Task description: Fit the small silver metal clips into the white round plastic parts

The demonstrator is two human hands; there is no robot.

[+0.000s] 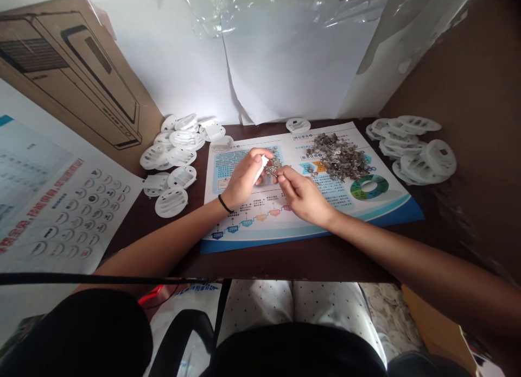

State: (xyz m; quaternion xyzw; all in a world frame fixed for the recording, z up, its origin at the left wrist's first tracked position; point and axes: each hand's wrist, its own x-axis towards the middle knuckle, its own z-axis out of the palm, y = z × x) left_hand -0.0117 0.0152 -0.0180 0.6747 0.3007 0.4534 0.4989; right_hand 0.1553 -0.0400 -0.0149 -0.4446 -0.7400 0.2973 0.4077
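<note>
Above the printed sheet, my left hand (243, 180) is closed round a white plastic piece (261, 169), seen almost edge-on. It resembles the round slotted discs lying about, though fingers hide most of it. My right hand (304, 196) meets it from the right, thumb and forefinger pinching a small metal part (274, 174) against or close to the white piece. Whether the two touch is too small to tell. Just behind the fingers lie a few loose metal parts (275, 155). A heap of small metal parts (342, 155) sits to the right of both hands.
White slotted discs (181, 157) are piled at the left, more discs (415, 149) at the right, and a single disc (298, 125) at the back. A printed sheet (240, 241) covers the dark table (260, 263). Cardboard (134, 94) and white paper (293, 67) wall the sides and back.
</note>
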